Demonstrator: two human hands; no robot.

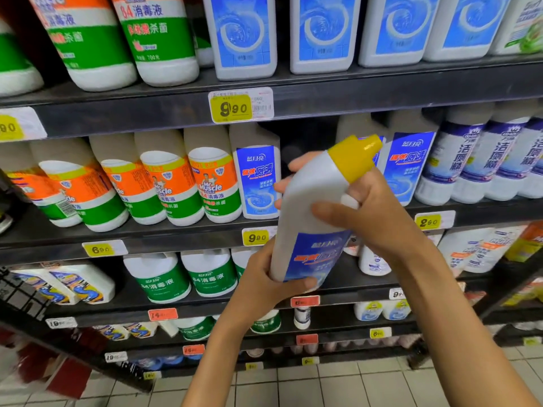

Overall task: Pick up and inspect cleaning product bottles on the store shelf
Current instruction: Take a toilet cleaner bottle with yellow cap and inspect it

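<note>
A white bottle (311, 201) with a yellow angled cap and a blue label hangs tilted in front of the middle shelf, cap up and to the right. My left hand (264, 277) grips its base from below, thumb across the lower label. My right hand (370, 212) wraps round its neck and shoulder just under the cap, fingertips showing past the far side. Behind the bottle there is a gap in the row of matching blue-label bottles (258, 180) on the shelf.
Dark shelves (176, 113) carry rows of orange-and-green bottles (211, 186), tall blue-swirl bottles (244, 33) above, and white-and-purple bottles (458, 163) at the right. Yellow price tags (235, 108) line the shelf edges. Lower shelves hold green-label bottles (211, 274). Pale floor tiles (323, 386) lie below.
</note>
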